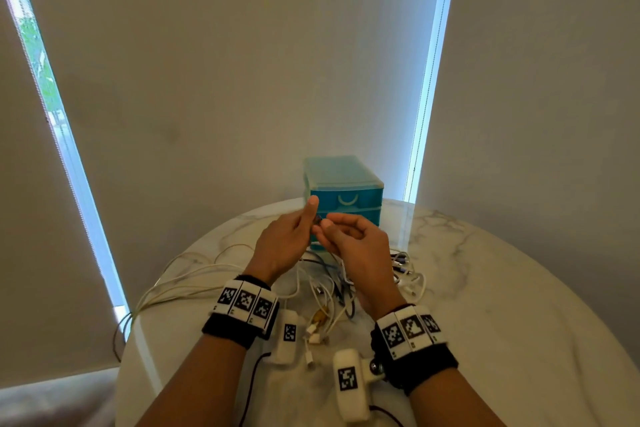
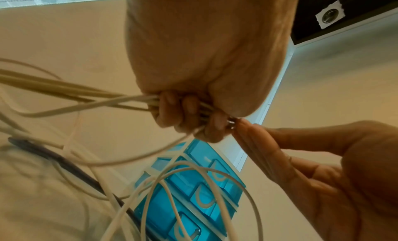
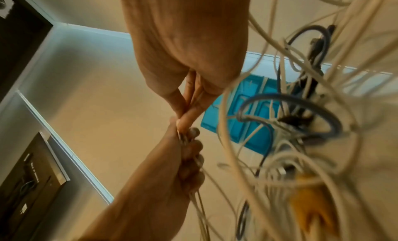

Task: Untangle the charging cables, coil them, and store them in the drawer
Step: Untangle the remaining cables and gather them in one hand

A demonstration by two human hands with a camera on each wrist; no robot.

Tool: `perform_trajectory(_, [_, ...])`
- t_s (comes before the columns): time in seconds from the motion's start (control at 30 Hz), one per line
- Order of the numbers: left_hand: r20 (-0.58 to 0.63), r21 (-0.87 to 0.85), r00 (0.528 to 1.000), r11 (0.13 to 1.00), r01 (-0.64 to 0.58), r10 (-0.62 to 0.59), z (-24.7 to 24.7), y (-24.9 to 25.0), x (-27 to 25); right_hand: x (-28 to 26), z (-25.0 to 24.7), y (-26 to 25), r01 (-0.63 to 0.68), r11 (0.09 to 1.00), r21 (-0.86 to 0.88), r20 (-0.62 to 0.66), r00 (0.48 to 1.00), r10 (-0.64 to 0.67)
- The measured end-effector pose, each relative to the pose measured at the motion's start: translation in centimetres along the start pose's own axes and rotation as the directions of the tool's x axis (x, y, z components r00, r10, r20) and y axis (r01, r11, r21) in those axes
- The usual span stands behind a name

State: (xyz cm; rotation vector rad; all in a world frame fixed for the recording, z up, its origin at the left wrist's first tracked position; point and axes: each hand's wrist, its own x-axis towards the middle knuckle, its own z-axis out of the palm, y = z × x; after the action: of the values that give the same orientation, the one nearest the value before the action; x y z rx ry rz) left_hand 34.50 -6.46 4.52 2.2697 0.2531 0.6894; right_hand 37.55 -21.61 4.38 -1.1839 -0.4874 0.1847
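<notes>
Both hands are raised over the marble table [image 1: 485,288], in front of the blue drawer unit [image 1: 346,184]. My left hand [image 1: 294,236] grips a bundle of white cables [image 2: 86,98], its fingers [image 2: 185,115] curled round several strands. My right hand [image 1: 349,236] pinches the metal plug ends [image 3: 186,135] at the left hand's thumb. A tangle of white, blue and dark cables [image 1: 329,284] hangs from the hands and lies on the table below. The drawer unit's drawers [image 2: 193,193] look closed.
White cables [image 1: 166,288] trail over the table's left edge. More plugs and a white cable [image 1: 405,270] lie right of the tangle. A yellow-tipped cable [image 1: 320,317] lies near my wrists. Window blinds stand behind the table.
</notes>
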Motion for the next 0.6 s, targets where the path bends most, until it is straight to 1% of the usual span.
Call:
perform_trajectory(0.03, [-0.046,-0.003,0.999,1.0,0.006,-0.006,-0.2,0.1,-0.1,0.2,-0.2,-0.5,-0.027,0.999,-0.041,0.016,0.999,0.027])
perform_trajectory(0.07, [-0.1,-0.012,0.995,1.0,0.003,-0.004,-0.3,0.3,-0.1,0.4,-0.7,-1.3,-0.056,0.991,-0.122,0.039,0.997,0.061])
perform_trajectory(0.1, [-0.152,-0.039,0.988,0.999,0.0,-0.006,-0.6,0.5,-0.3,0.6,-1.3,-2.1,-0.073,0.965,-0.252,0.08,0.992,0.096])
perform_trajectory(0.13, [-0.191,-0.082,0.982,0.997,-0.001,-0.015,-0.9,0.6,-0.3,0.8,-2.1,-3.0,-0.057,0.906,-0.42,0.139,0.982,0.126])
perform_trajectory(0.17, [-0.211,-0.137,0.977,0.991,-0.003,-0.026,-1.1,0.6,-0.4,1.0,-3.2,-3.7,0.001,0.807,-0.59,0.229,0.959,0.166])
perform_trajectory(0.2, [-0.214,-0.184,0.976,0.983,0.006,-0.046,-1.1,0.6,-0.4,1.0,-4.3,-4.4,0.077,0.686,-0.723,0.331,0.911,0.246])
perform_trajectory(0.23, [-0.212,-0.214,0.975,0.976,0.024,-0.071,-1.2,0.7,-0.4,1.0,-5.4,-4.8,0.156,0.57,-0.807,0.415,0.835,0.36])
perform_trajectory(0.27, [-0.212,-0.226,0.973,0.973,0.047,-0.096,-1.2,0.9,-0.4,0.8,-6.2,-5.2,0.238,0.472,-0.849,0.469,0.751,0.465])
perform_trajectory(0.3, [-0.211,-0.23,0.971,0.971,0.059,-0.109,-1.2,0.8,-0.3,0.7,-6.8,-5.2,0.309,0.418,-0.854,0.504,0.69,0.52])
perform_trajectory(0.33, [-0.204,-0.235,0.972,0.97,0.065,-0.114,-1.1,0.8,-0.3,0.5,-7.3,-5.0,0.348,0.423,-0.837,0.536,0.674,0.508])
perform_trajectory(0.37, [-0.189,-0.247,0.975,0.967,0.064,-0.113,-1.1,0.8,-0.4,0.5,-7.7,-4.6,0.351,0.476,-0.806,0.564,0.7,0.439])
perform_trajectory(0.4, [-0.17,-0.264,0.98,0.963,0.055,-0.103,-1.1,0.6,-0.4,0.4,-7.8,-4.3,0.326,0.56,-0.762,0.565,0.756,0.33])
perform_trajectory(0.43, [-0.141,-0.278,0.986,0.96,0.045,-0.087,-1.1,0.5,-0.4,0.5,-7.7,-4.0,0.28,0.655,-0.702,0.517,0.832,0.199])
perform_trajectory(0.47, [-0.096,-0.286,0.993,0.957,0.043,-0.073,-1.0,0.4,-0.4,0.6,-7.6,-3.5,0.234,0.741,-0.629,0.422,0.903,0.073])
perform_trajectory(0.5, [-0.048,-0.298,0.997,0.954,0.041,-0.058,-1.0,0.6,-0.6,0.7,-7.6,-3.1,0.207,0.808,-0.552,0.306,0.951,-0.035])
perform_trajectory(0.53, [-0.004,-0.307,0.999,0.951,0.044,-0.047,-1.0,0.9,-0.7,0.8,-7.5,-2.8,0.192,0.853,-0.485,0.191,0.975,-0.111])
perform_trajectory(0.57, [0.035,-0.313,0.999,0.949,0.045,-0.035,-1.0,1.3,-0.9,0.9,-7.4,-2.4,0.174,0.885,-0.431,0.092,0.985,-0.148])
perform_trajectory(0.6, [0.072,-0.314,0.997,0.949,0.041,-0.019,-1.0,1.7,-1.1,0.9,-7.4,-2.1,0.154,0.908,-0.389,0.023,0.987,-0.157])
